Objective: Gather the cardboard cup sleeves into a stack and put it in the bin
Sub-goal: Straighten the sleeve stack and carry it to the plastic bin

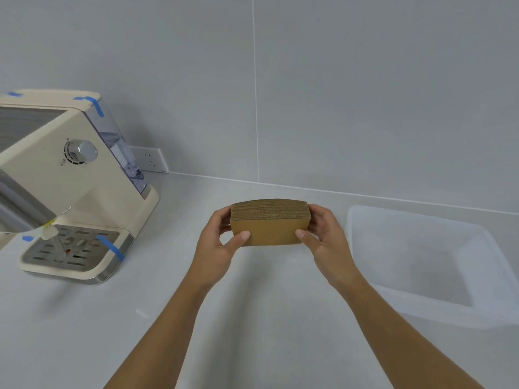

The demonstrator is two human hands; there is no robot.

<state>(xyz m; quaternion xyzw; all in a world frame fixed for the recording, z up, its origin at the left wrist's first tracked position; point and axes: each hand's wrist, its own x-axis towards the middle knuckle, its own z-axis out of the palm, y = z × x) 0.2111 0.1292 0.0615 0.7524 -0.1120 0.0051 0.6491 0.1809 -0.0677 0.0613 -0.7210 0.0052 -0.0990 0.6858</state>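
left hand (222, 242) & right hand (323, 237) clamped on ends of cup-sleeve stack (269, 223), near tabletop (252, 318) back edge; clear bin (421, 265) at right.

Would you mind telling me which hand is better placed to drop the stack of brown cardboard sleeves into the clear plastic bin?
Probably the right hand: it grips the end of the stack of brown cardboard sleeves nearest the clear plastic bin, which sits on its side. The left hand holds the far end.

both hands, left hand (222, 242) and right hand (323, 237), grip the sleeve stack (269, 224) beside the bin (421, 228).
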